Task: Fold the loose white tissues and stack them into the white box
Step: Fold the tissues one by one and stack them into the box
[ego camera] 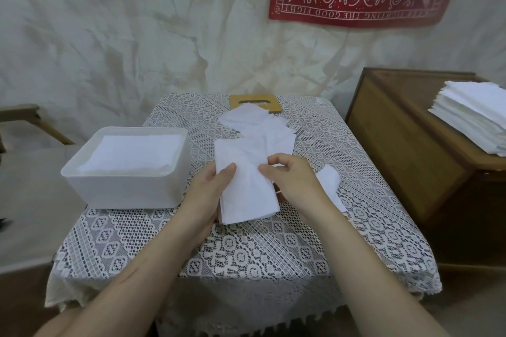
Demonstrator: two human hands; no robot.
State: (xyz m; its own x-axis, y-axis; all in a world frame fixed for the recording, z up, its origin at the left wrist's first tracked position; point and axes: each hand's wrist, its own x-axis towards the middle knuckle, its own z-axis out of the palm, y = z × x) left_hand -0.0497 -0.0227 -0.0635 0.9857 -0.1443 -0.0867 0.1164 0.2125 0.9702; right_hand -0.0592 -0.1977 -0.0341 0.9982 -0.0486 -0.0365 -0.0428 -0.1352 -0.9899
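Note:
A folded white tissue (pixel 246 189) is held above the lace-covered table (pixel 246 249). My left hand (pixel 210 189) grips its left edge with the thumb on top. My right hand (pixel 290 175) pinches its right edge. The white box (pixel 126 189) stands on the table's left side, with folded tissues (pixel 134 153) stacked inside almost to the rim. Several loose white tissues (pixel 260 126) lie in a heap at the back middle of the table. Another tissue (pixel 330 180) lies under my right hand and wrist.
A wooden lid (pixel 273 104) with a slot lies at the table's far edge, partly under the loose tissues. A wooden cabinet (pixel 397 150) stands to the right, with a tall stack of white tissues (pixel 476 117) on it. A wooden chair arm (pixel 32 120) shows at left.

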